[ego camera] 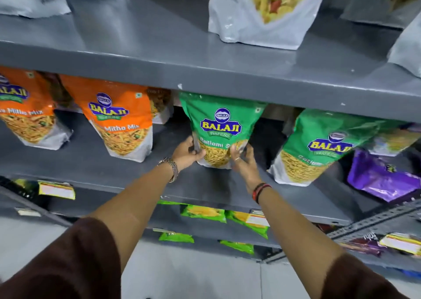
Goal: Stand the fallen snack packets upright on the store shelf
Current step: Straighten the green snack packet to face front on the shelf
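A white bag (237, 25) with a clear window of yellow crisps stood upright at 12 o'clock. Two more white bags (29, 0) sat at 11 o'clock, cut off by the frame, and a grey bag (369, 9) at 1 o'clock. Small green packs (202, 212) lay flat at 6 o'clock, with others (176, 237) just below them. A yellow price label (57, 190) hung at 8 o'clock, a second label (258, 217) touched the green packs, and a third (401, 241) showed at 4 o'clock beside blurred dark packs (360, 244). A perforated metal post (376, 219) slanted across 4 o'clock. Pale floor (193, 276) filled 6 o'clock.
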Demonstrator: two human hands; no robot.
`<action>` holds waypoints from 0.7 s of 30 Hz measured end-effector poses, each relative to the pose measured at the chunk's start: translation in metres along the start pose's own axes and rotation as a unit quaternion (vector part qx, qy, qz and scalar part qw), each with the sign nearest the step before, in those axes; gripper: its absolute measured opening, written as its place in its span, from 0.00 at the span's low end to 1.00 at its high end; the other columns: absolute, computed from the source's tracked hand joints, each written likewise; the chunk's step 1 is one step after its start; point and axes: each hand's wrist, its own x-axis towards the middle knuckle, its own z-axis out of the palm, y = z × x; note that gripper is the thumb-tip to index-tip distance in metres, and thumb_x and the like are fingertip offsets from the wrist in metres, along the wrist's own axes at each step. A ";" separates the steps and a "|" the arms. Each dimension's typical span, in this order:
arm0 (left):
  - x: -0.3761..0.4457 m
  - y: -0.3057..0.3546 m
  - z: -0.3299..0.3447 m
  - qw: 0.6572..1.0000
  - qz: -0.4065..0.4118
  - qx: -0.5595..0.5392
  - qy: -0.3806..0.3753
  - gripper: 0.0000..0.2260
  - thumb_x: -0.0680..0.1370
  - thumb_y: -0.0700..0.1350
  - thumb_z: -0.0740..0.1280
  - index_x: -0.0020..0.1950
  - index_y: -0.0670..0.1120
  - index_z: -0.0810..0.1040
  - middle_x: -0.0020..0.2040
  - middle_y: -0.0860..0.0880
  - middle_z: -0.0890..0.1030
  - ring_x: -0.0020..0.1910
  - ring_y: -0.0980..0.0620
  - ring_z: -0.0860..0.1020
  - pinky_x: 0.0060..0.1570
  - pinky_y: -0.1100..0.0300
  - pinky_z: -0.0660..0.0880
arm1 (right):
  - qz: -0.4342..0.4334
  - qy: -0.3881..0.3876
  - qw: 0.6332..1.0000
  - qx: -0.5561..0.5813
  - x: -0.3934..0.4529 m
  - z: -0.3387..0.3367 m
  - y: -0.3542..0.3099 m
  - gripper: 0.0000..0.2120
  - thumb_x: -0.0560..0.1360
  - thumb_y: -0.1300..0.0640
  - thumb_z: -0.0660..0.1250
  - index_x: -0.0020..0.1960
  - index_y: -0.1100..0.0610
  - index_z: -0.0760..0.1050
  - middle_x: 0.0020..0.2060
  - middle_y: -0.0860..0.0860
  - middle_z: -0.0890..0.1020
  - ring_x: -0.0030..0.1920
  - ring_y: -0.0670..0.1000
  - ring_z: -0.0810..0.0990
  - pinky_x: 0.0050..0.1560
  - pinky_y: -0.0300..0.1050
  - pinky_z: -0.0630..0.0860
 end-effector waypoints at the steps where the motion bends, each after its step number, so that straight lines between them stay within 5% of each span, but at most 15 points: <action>1: -0.001 0.000 0.004 1.000 -0.005 0.000 0.007 0.21 0.74 0.38 0.68 0.65 0.40 0.69 0.62 0.42 0.77 0.59 0.46 0.74 0.64 0.55 0.70 | 0.001 0.000 1.000 0.004 0.001 -0.003 0.002 0.17 0.76 0.53 0.63 0.63 0.57 0.64 0.55 0.49 0.75 0.55 0.47 0.75 0.54 0.40 0.73; 7: -0.008 0.009 0.026 1.000 0.004 -0.014 -0.003 0.22 0.74 0.39 0.68 0.67 0.43 0.68 0.66 0.45 0.75 0.67 0.48 0.71 0.59 0.63 0.68 | -0.028 0.005 1.000 0.002 0.006 -0.029 0.011 0.11 0.76 0.54 0.64 0.54 0.55 0.64 0.41 0.42 0.73 0.44 0.40 0.74 0.36 0.20 0.70; 11: -0.011 0.015 0.039 1.000 0.001 -0.021 -0.007 0.22 0.73 0.38 0.68 0.66 0.42 0.68 0.64 0.46 0.76 0.64 0.49 0.72 0.56 0.64 0.70 | -0.020 0.012 0.999 -0.024 0.006 -0.042 0.013 0.13 0.76 0.51 0.64 0.54 0.53 0.61 0.40 0.41 0.67 0.47 0.45 0.68 0.44 0.30 0.69; 16: -0.022 0.014 0.050 0.998 -0.020 -0.041 0.036 0.19 0.73 0.38 0.69 0.64 0.43 0.70 0.55 0.49 0.74 0.55 0.54 0.72 0.53 0.69 0.72 | 0.012 -0.024 0.997 -0.074 0.001 -0.055 0.014 0.22 0.76 0.49 0.63 0.65 0.57 0.64 0.58 0.48 0.70 0.60 0.47 0.69 0.60 0.38 0.68; 19: -0.036 0.000 0.061 0.994 -0.106 -0.024 0.022 0.06 0.75 0.40 0.67 0.49 0.42 0.71 0.45 0.45 0.70 0.46 0.49 0.72 0.51 0.55 0.79 | 0.005 -0.002 0.997 -0.082 -0.016 -0.065 0.021 0.17 0.76 0.53 0.65 0.63 0.55 0.68 0.54 0.47 0.74 0.54 0.47 0.74 0.56 0.39 0.71; 21: -0.047 -0.005 0.070 0.986 -0.152 -0.029 -0.057 0.08 0.77 0.42 0.64 0.52 0.40 0.69 0.42 0.46 0.71 0.41 0.51 0.74 0.40 0.63 0.81 | -0.041 0.035 0.993 -0.107 -0.031 -0.080 0.030 0.10 0.75 0.55 0.65 0.56 0.55 0.73 0.45 0.46 0.78 0.45 0.45 0.77 0.48 0.33 0.74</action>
